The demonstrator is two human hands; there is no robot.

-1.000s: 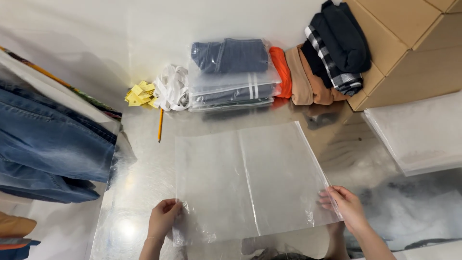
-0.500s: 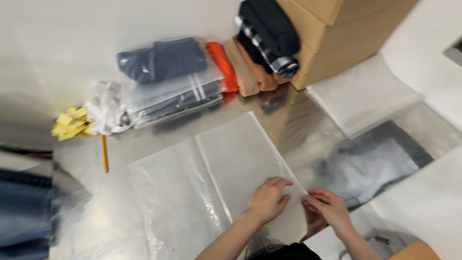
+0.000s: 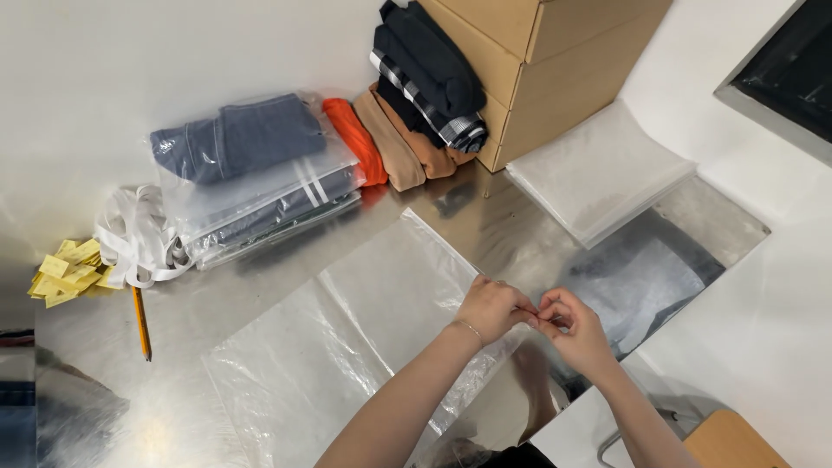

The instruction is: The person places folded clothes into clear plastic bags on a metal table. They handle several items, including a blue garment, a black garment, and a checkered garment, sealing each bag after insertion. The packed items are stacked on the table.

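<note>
A large clear plastic bag (image 3: 347, 347) lies flat on the shiny metal table (image 3: 494, 225). My left hand (image 3: 491, 308) and my right hand (image 3: 575, 329) meet at the bag's right edge, fingertips pinched together on the plastic there. Both hands grip the bag's edge; the exact bit between the fingers is hidden by them.
Bagged folded clothes (image 3: 251, 173) are stacked at the back, next to orange, tan and dark folded garments (image 3: 416, 113) leaning on cardboard boxes (image 3: 555, 61). A pile of clear bags (image 3: 598, 169) lies right. Yellow tags (image 3: 65, 270), white ribbon (image 3: 130, 243) and a pencil (image 3: 141, 323) lie left.
The view has swung right, so the jeans have left the frame. My left hand crossed from the bag's lower left corner to its right edge, joining my right hand there.
</note>
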